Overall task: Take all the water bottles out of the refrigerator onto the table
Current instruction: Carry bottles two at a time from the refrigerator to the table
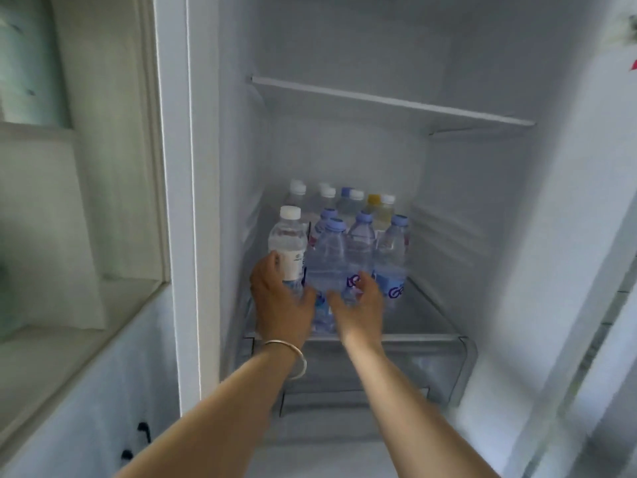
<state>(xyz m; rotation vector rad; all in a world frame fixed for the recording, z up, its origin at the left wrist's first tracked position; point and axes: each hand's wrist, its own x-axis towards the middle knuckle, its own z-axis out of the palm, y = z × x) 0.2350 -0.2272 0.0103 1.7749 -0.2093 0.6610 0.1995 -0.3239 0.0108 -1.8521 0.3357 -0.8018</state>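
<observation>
Head view looks into an open fridge (344,98) with smooth white walls. Bottles (344,229) stand packed upright on a clear glass shelf (424,315), filling its left and middle; bare glass lies to their right and in front, up to the shelf's front edge. Above them is plenty of free height under a thin white upper shelf (389,100). A see-through drawer (448,367) sits just below the glass.

The bottles are clear ribbed plastic: the front row has blue caps and blue labels with purple lettering, the back rows white caps and one yellow one.

Left hand (279,301) grips a white-capped bottle (287,246) with a white label at the front left corner, close beside the fridge's left wall, thumb curled round its side. A silver bangle (293,357) circles that wrist.

Right hand (358,305) reaches to a blue-capped front bottle (331,263), fingers against its lower part; blur hides whether they have closed round it.

Outside, left of the fridge, pale shelving (69,305) runs along the wall.
</observation>
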